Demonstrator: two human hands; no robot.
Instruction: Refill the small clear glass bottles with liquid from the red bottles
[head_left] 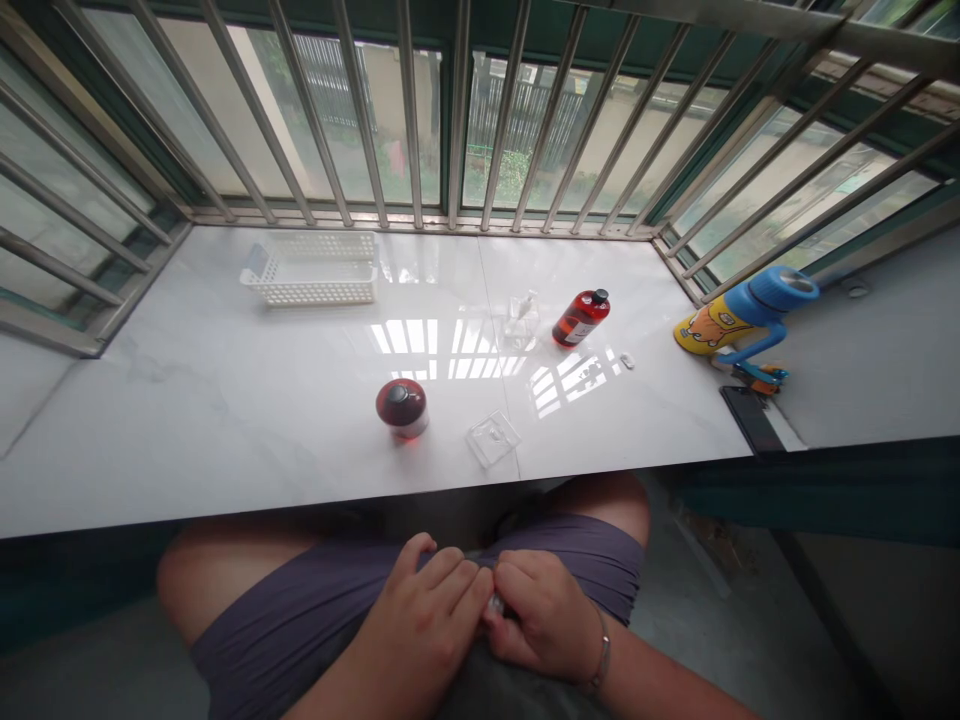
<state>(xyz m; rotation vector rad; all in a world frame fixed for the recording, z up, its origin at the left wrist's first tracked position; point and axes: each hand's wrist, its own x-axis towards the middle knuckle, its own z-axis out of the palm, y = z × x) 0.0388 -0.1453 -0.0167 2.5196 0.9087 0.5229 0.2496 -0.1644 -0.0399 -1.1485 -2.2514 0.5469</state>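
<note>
White table (187, 400) under barred windows (422, 120); left hand (435, 610) and right hand (547, 615) meet below its near edge.
Small shiny thing (496, 602), mostly hidden, sits between the right thumb and bent fingers, just beside the left fingertips. Right fingers are closed on it; left fingers are bent and touch the right hand, but whether they grip it too cannot be told. Beneath are purple shorts (300, 625). Near the table's edge are a clear case (493, 440) and, left of it, a red bottle (403, 408). Farther back, a clear piece (523, 322) sits beside a second red bottle (581, 318). A white basket (319, 292) is at back left; a flask (716, 318) and phone (750, 420) are at right.
</note>
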